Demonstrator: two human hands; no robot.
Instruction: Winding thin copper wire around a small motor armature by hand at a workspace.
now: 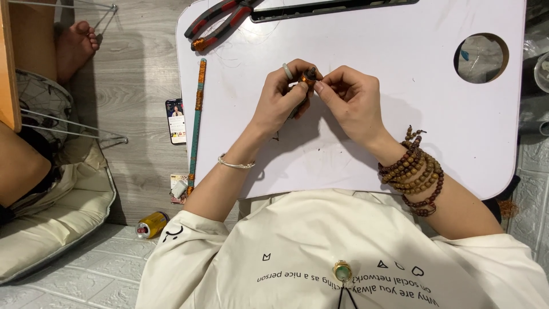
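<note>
Grey wood-grain flooring and pale brick-pattern matting surround a low white lap table [400, 114] with rounded corners, a smooth matte top and a round cup hole [481, 58] at its far right; both hands meet above the table's centre; the left hand [283, 97], bearing a pale green ring and a thin silver bangle at the wrist, is closed around a small dark cylindrical piece wound with copper-coloured wire [309, 76]; the right hand [351, 100], its wrist wrapped in strands of brown wooden beads, pinches at the same piece from the other side, thumb and forefinger tight on it; the piece sits at the fingertips of both hands, raised just above the table; red-and-black handled pliers [220, 20] lie at the far left corner; a long teal rod with copper windings [196, 123] lies along the left edge; on the floor beside it rest a smartphone with a lit screen [176, 121] and a yellow drinks can [151, 224] on its side.
</note>
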